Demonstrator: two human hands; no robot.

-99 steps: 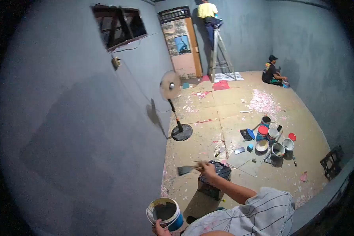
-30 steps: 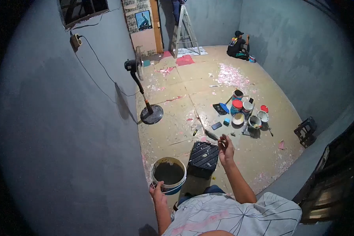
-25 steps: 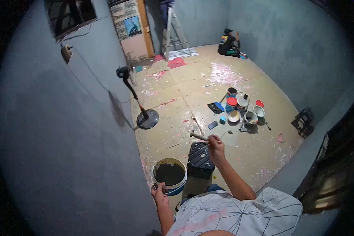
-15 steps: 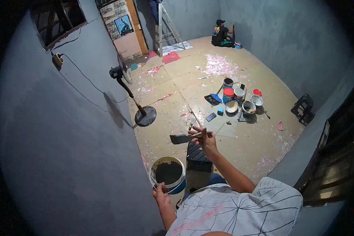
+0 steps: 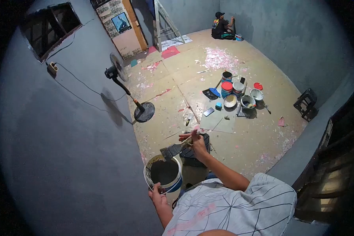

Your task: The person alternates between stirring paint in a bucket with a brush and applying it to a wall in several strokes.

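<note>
My left hand (image 5: 157,194) grips the near rim of a paint bucket (image 5: 178,184), its thumb over the edge. Dark grey paint (image 5: 165,172) lies inside, and a thin wire handle hangs on the near side. In my right hand (image 5: 196,144) is a wide paintbrush (image 5: 170,152), held by its handle with some fingers stretched out. The brush's dark bristles point left and overlap the bucket's far rim in this view. Below my right hand stands a black ribbed stool (image 5: 190,160), partly hidden by my hand and the brush.
Paint tins (image 5: 227,89), a phone (image 5: 209,112) and a blue-black brush (image 5: 211,93) lie on the littered floor. A standing fan (image 5: 116,74) is by the left wall. A ladder (image 5: 167,27) and a seated person (image 5: 222,27) are at the back; a black stool (image 5: 306,104) stands right.
My right hand has moved the paintbrush left and down, toward the bucket. The left hand still grips the bucket, which sits slightly further left in view.
</note>
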